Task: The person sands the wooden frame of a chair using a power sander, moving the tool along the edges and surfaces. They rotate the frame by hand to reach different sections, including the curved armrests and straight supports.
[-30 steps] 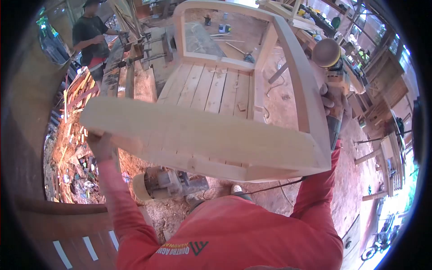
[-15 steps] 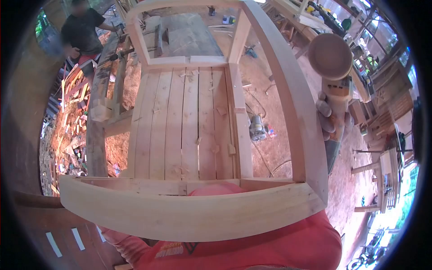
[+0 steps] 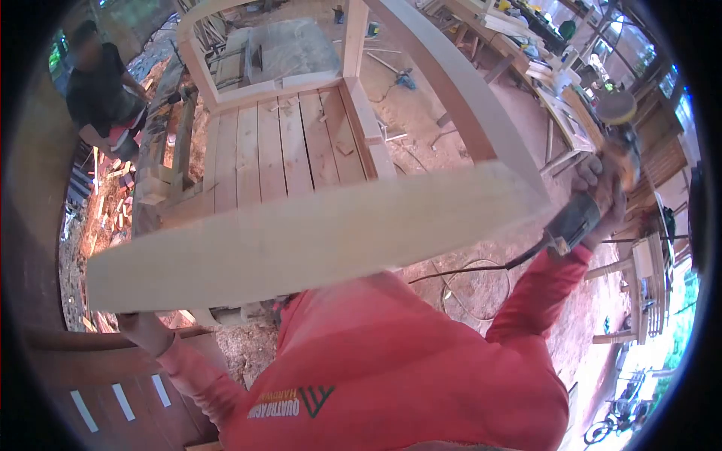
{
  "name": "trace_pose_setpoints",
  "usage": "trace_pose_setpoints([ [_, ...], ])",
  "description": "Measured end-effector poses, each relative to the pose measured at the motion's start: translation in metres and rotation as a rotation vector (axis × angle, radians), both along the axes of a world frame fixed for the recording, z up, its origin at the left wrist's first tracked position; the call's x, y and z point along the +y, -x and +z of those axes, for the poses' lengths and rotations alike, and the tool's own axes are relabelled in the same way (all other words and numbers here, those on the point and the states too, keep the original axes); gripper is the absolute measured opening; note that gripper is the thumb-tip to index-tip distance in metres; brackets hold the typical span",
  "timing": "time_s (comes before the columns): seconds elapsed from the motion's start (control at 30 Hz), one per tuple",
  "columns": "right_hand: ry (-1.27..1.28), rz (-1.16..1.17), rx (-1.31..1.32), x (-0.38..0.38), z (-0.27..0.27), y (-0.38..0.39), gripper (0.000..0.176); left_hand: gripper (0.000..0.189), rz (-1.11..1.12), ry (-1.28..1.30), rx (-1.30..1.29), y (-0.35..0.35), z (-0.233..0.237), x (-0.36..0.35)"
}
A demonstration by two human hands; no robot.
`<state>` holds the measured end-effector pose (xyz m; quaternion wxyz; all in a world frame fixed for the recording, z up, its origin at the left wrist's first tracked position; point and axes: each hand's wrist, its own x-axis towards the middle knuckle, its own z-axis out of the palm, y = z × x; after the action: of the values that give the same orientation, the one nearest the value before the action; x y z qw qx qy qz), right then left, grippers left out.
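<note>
A large wooden frame with a slatted panel [image 3: 282, 150] fills the centre, its broad curved board [image 3: 316, 240] lying across in front of my red shirt. At the right, my right hand [image 3: 602, 184] is wrapped round a power sander [image 3: 575, 219] with a round pad at its upper end, held up clear of the wood. A cable runs from its lower end. My left hand [image 3: 143, 331] is at the lower left end of the curved board; its fingers are mostly hidden beneath the board. Wood chips lie on the slats.
Another person [image 3: 101, 86] stands at the upper left, beyond a rough timber bench [image 3: 162, 143]. Scrap wood is heaped on the left. A workbench [image 3: 519, 60] with tools stands at the upper right, and a cable [image 3: 481, 268] lies across the floor.
The curved board has tilted, its right end rising in view. The sander has moved right and turned, its pad now farther off. My left hand and both sleeves have come into view.
</note>
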<state>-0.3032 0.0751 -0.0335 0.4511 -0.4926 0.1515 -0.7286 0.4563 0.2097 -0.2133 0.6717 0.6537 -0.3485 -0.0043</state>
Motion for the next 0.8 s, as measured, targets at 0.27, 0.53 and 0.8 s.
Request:
trace_pose_setpoints([
  [0.27, -0.005, -0.52, 0.042, 0.128, -0.063, -0.023, 0.067, 0.049, -0.058, 0.201, -0.031, 0.054, 0.039, -0.077],
  [0.53, -0.122, -0.572, -0.032, 0.123, -0.075, -0.092, 0.055, 0.051, -0.107, 0.274, -0.057, 0.025, 0.016, -0.094],
  [0.8, -0.25, -0.455, -0.061, 0.099, -0.045, -0.136, 0.041, 0.046, -0.216, 0.202, -0.051, 0.071, 0.081, -0.048],
])
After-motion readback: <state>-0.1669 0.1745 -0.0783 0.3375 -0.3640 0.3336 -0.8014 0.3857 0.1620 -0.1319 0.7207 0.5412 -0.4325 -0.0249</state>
